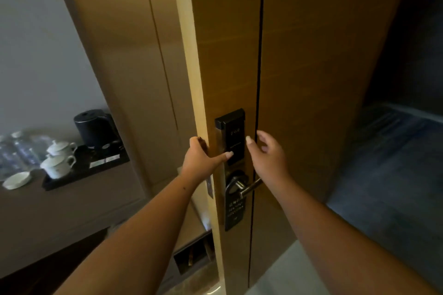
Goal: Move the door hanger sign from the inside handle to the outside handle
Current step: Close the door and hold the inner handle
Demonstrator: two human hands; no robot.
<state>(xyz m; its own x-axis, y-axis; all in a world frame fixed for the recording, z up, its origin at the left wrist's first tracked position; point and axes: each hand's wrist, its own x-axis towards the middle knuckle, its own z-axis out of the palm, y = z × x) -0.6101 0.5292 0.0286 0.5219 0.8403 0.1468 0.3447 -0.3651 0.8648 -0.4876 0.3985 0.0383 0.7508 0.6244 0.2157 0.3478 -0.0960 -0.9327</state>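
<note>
Door hanger sign (233, 206), a dark, narrow rectangular card with pale lettering, hangs by its rounded top opening on the silver metal lever handle (249, 187) of the brown wooden door (311, 55). Its long axis runs nearly straight up and down, the looped end uppermost around the handle's base and the squared lower end pointing at the floor, with the printed face turned toward the camera. The lever itself sticks out to the right from a dark lock plate, and above it sits a black rectangular card reader panel (232, 136).

The person's left hand (201, 158) is wrapped around the pale edge of the door, fingers hidden behind that edge, while the thumb stretches rightward across the door face and its tip touches the lower part of the reader panel. The right hand (266, 153) is raised just beside the panel's right side, above the lever, fingers loosely curled and spread, holding nothing; it does not touch the sign.

Off to the left, well apart from the door, a dark tray (86, 172) on a brown counter carries a black electric kettle (94, 127) and two white lidded cups (57, 160), with a white saucer (16, 179) beside the tray and blurred clear bottles behind it. Blue carpet (395, 175) shows at right.
</note>
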